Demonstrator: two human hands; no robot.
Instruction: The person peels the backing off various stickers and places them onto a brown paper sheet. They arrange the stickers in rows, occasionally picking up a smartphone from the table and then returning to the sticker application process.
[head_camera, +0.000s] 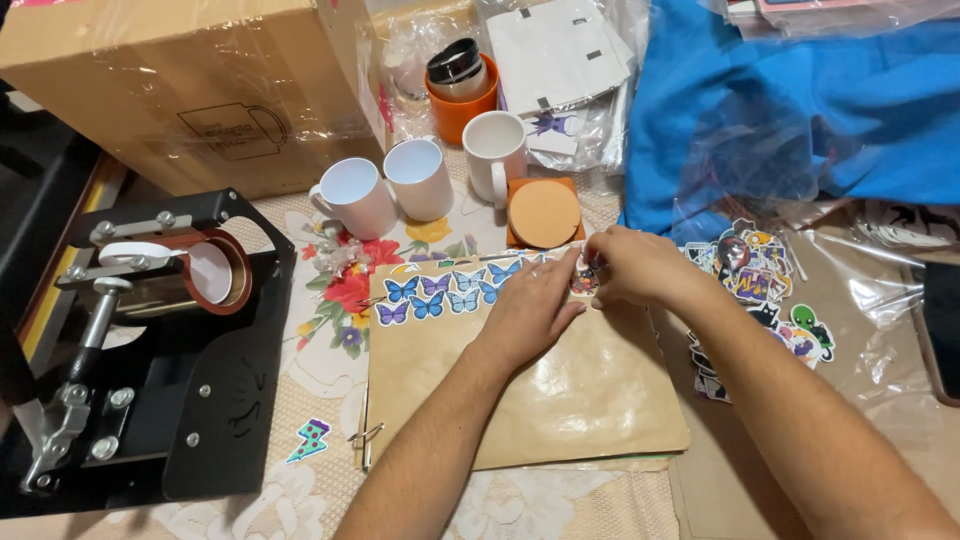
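Observation:
My left hand (530, 310) lies flat on a brown paper envelope (540, 390), fingers spread, pressing near its top edge. My right hand (635, 265) pinches a small round sticker (583, 281) between thumb and fingers, right at the left hand's fingertips. A row of blue and purple butterfly stickers (435, 295) lies along the envelope's top left. A pile of colourful stickers (760, 275) on clear plastic sits just right of my right wrist.
Three white mugs (420, 178) stand behind the envelope, with round cork coasters (544, 213) and an orange cup (462, 95). A black mug heat press (150, 340) fills the left. A cardboard box (200, 80) is behind it, blue cloth (800, 110) at right. A loose lightning sticker (311, 438) lies on the floral tablecloth.

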